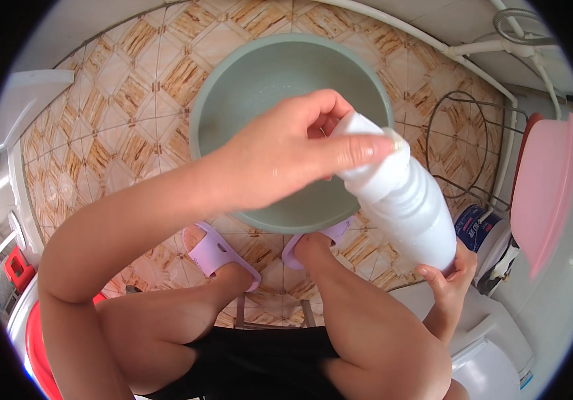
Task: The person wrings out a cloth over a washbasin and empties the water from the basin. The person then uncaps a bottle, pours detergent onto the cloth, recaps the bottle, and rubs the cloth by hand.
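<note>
A white plastic bottle (411, 220) is held tilted between my two hands, its capped end up and to the left. My left hand (276, 150) reaches across and grips the white cap (379, 182), thumb on the near side and fingers curled behind. Around the bottle's base are the fingers of my right hand (451, 277). The cap sits on the bottle; whether it is loose cannot be told. Below my left hand stands a large grey-green plastic basin (239, 70) on the floor. Small glints show inside it, and my left hand and forearm hide part of it.
My feet, in lilac slippers (216, 255), flank the basin's near side on the tiled floor (116, 100). To the right are a wire rack (429, 135), a pink basin (544, 185), a blue-labelled tub (474, 227) and a white toilet (491, 365). White pipes (391, 20) run along the wall.
</note>
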Demonstrator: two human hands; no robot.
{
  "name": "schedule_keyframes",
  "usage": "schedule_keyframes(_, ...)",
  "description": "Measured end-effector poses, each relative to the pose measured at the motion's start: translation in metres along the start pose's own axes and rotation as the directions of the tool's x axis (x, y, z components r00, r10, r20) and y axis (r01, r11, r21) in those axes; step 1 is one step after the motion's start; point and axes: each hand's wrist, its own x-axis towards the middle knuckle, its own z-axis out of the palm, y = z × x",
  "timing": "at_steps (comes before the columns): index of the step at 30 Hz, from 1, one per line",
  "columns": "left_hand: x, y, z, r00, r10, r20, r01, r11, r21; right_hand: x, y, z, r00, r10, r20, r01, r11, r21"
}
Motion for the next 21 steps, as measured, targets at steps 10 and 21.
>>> schedule_keyframes(10, -0.007, 0.034, 0.022, 0.956, 0.236, 0.175, -0.289, 0.645, 0.707, 0.0, 0.008, -0.009, 0.992, -0.115, 0.048, 0.116, 0.993, -0.024)
schedule_keyframes(21, 0.007, 0.039, 0.03, 0.725, 0.466, 0.507, -0.676, 0.341, 0.654, -0.006, 0.013, -0.027, 0.993, -0.083, 0.083, 0.075, 0.993, 0.096)
